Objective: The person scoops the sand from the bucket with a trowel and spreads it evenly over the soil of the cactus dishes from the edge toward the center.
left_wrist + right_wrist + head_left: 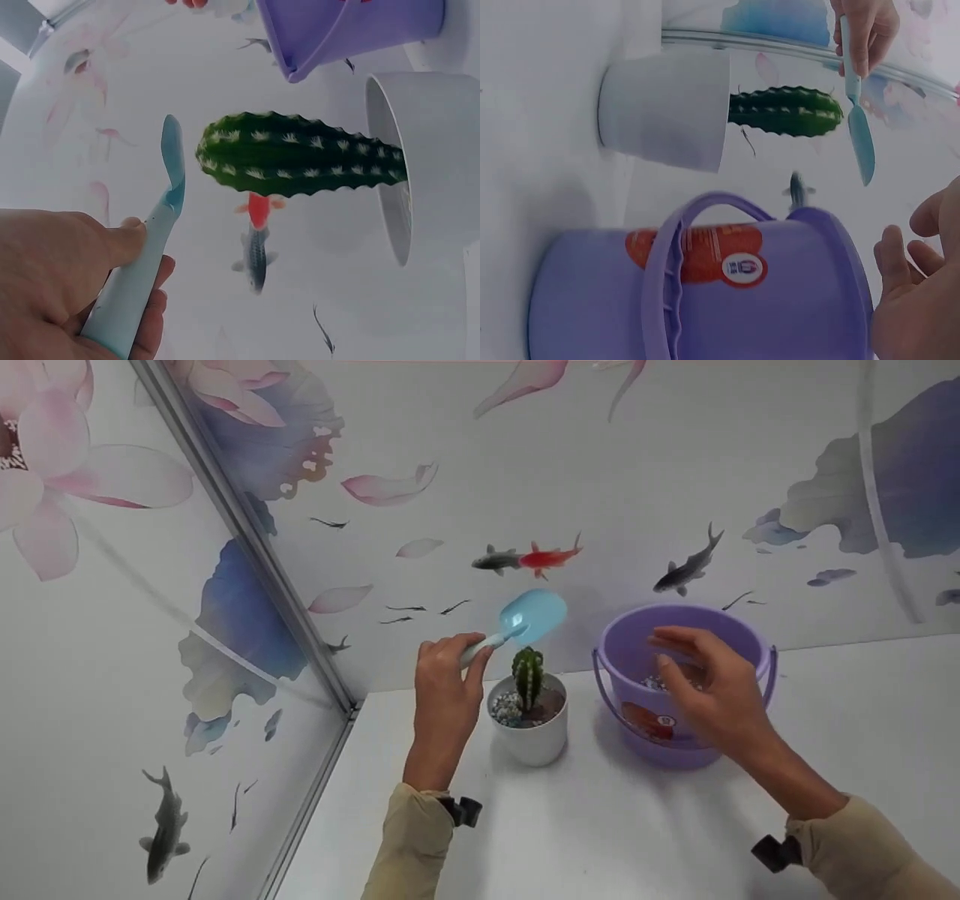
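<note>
In my left hand point(448, 682) I grip the pale handle of a light-blue trowel point(536, 615), its blade raised above and behind a green cactus point(528, 679). The cactus stands upright in a white pot point(534, 742), with gravel and brown soil at its base. My right hand point(712, 690) hovers over the near rim of a purple bucket point(622, 630), fingers loosely bent and holding nothing. Some gravel point(654, 682) shows inside the bucket, partly hidden by that hand. From the left wrist view, the thumb presses along the trowel handle point(135, 300).
The pot and bucket stand side by side on a white table point(555, 840). Behind them rises a wall point(420, 427) printed with fish and petals. A metal strip point(300, 645) marks the corner at left. The bucket's handle point(656, 300) hangs down its front.
</note>
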The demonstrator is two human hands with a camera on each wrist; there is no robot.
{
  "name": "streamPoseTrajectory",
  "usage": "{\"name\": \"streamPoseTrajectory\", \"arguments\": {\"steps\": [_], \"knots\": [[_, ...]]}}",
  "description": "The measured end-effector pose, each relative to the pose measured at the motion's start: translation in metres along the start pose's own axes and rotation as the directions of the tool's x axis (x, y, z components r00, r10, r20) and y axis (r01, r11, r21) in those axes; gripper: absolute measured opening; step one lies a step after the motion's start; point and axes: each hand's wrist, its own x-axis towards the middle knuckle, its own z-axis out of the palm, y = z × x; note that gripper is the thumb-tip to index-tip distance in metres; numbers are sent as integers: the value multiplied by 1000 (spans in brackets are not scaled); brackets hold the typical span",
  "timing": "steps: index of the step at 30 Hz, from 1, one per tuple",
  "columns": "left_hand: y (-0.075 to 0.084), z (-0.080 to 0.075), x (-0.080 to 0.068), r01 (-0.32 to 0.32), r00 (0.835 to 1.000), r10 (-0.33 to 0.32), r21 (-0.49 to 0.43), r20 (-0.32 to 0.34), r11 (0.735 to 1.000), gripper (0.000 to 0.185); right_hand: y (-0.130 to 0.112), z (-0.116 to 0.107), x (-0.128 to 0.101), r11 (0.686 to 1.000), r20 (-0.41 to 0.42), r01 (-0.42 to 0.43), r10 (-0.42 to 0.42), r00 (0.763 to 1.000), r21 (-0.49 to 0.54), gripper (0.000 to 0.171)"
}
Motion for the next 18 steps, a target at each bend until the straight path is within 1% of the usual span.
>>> {"name": "streamPoseTrajectory", "arguments": {"steps": [2, 5, 6, 8, 11, 14, 16, 18], "knots": [[7, 4, 1, -9, 1000, 10, -8, 14, 1000, 23, 5, -10, 5, 997, -66, -35, 30, 997, -69, 35], [16, 12, 3, -34, 999, 35, -29, 40, 999, 24, 16, -25, 12, 982, -148, -110, 88, 985, -150, 36], [19, 15, 3, -44, 998, 46, -36, 51, 998, 25, 21, -30, 13, 976, -163, -140, 113, 980, -169, 37], [26, 21, 4, -66, 995, 69, -53, 70, 996, 25, 32, -40, 16, 964, -179, -198, 167, 970, -176, 41], [36, 30, 5, -104, 990, 110, -71, 90, 992, 24, 51, -53, 17, 942, -152, -304, 283, 947, -143, 49], [46, 40, 5, -131, 984, 140, -85, 108, 988, 22, 67, -62, 15, 912, -83, -401, 394, 915, -90, 56], [53, 45, 5, -135, 981, 145, -82, 127, 987, 21, 75, -64, 13, 895, -35, -441, 439, 898, -68, 59], [59, 51, 6, -137, 978, 146, -73, 146, 988, 21, 80, -65, 12, 886, 1, -460, 460, 888, -62, 60]]}}
